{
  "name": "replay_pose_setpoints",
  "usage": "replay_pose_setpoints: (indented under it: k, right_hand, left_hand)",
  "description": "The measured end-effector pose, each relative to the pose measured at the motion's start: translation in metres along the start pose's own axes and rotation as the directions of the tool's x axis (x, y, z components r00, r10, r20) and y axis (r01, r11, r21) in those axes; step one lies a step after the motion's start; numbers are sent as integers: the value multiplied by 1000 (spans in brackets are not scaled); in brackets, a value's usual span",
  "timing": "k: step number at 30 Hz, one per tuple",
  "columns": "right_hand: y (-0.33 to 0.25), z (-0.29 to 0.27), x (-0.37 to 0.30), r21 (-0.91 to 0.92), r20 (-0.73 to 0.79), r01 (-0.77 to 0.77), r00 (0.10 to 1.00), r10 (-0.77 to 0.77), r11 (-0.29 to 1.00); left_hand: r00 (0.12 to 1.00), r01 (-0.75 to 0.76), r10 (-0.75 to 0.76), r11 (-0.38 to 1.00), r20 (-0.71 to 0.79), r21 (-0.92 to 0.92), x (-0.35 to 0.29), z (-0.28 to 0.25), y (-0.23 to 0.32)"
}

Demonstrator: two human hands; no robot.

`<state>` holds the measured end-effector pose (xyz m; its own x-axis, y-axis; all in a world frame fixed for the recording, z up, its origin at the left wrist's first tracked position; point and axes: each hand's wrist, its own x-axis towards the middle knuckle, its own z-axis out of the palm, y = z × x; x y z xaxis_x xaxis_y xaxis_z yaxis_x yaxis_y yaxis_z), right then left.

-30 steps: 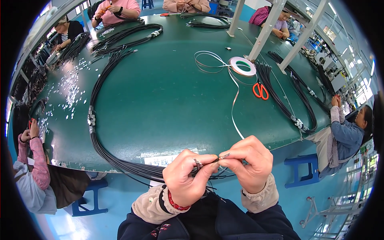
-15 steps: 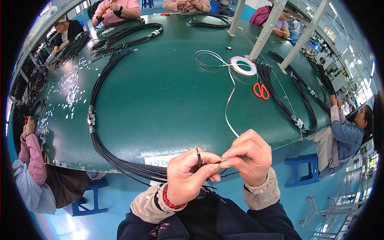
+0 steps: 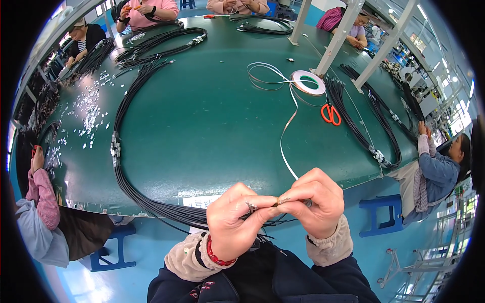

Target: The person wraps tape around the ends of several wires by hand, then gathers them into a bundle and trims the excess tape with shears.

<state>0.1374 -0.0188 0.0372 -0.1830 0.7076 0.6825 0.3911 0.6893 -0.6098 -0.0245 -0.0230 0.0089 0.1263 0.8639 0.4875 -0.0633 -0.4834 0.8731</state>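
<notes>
My left hand (image 3: 230, 216) is closed, its thumb and index finger pinching a thin black cable (image 3: 274, 204) in front of my body. A small silvery tip (image 3: 251, 207) shows by the left fingers. My right hand (image 3: 319, 202) is closed too, its thumb and fingertip pinching the cable's end against the left fingertips. What exactly lies between the right fingers is mostly hidden. A narrow white tape strip (image 3: 286, 157) runs down from a tape roll (image 3: 318, 88) and passes out of sight behind the right hand. Left of my hands curves a black cable bundle (image 3: 132, 188).
Red-handled scissors (image 3: 331, 115) lie below the roll on the green table (image 3: 202, 116). Small white scraps (image 3: 90, 113) are scattered at left. More cable bundles (image 3: 376, 113) lie at right and far left. White posts (image 3: 339, 38) rise at the far right. Several people work around the table.
Both hands have shifted slightly, and the left fingers now lie flatter, with the upright cable tip lowered. The tape strip has swung a little left where it meets the right hand.
</notes>
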Motion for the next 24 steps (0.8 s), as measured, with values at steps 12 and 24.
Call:
replay_pose_setpoints:
  k: [12,24]
  right_hand:
    - [-10,-9,-2,-203,-32,45,998,-53,978]
    - [-2,-14,5,-197,28,148,989,-145,969]
  left_hand:
    - [997,45,-48,998,-53,-46,-2,8,2]
    - [995,98,-101,989,-18,-109,-2,8,3]
